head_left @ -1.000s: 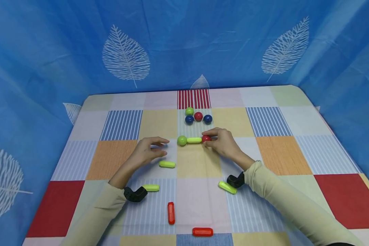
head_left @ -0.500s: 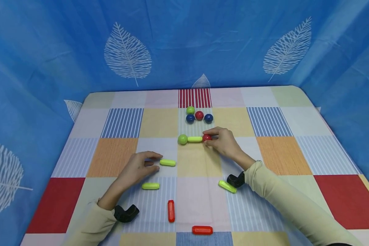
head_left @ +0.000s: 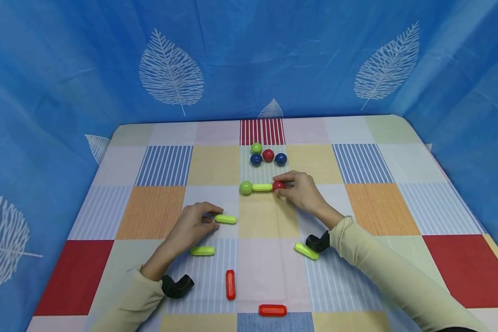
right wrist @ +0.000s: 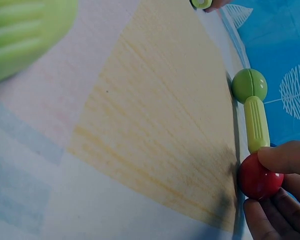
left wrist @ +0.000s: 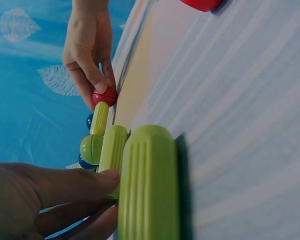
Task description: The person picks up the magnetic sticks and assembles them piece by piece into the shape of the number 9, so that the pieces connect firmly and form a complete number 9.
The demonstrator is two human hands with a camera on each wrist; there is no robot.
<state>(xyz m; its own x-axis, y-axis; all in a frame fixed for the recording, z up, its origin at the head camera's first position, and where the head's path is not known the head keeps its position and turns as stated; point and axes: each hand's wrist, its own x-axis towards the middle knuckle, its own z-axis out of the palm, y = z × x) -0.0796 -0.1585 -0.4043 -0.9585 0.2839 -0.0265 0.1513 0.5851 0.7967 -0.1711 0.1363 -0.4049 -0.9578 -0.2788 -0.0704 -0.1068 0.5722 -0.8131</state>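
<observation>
With thumb and fingers, my right hand (head_left: 302,192) pinches a red ball (right wrist: 260,177). That ball sits at one end of a yellow-green ribbed stick (head_left: 262,187), and a green ball (head_left: 246,187) is at the other end, in a row on the cloth. My left hand (head_left: 192,227) pinches the left end of another yellow-green stick (head_left: 226,219), which lies on the cloth. In the left wrist view its thumb is on the side of this stick (left wrist: 114,145), and the other fingers are partly hidden behind.
Behind the row lie two blue balls (head_left: 281,159), a red ball (head_left: 268,155) and a green ball (head_left: 256,148). Nearer lie more yellow-green sticks (head_left: 202,251) and two red sticks (head_left: 230,285). A patchwork cloth (head_left: 269,263) covers the table; blue curtains (head_left: 249,55) surround it.
My left hand has come down and back from beside the green ball to the left end of a loose yellow-green stick, and its fingers now meet it. My right hand stays on the red ball.
</observation>
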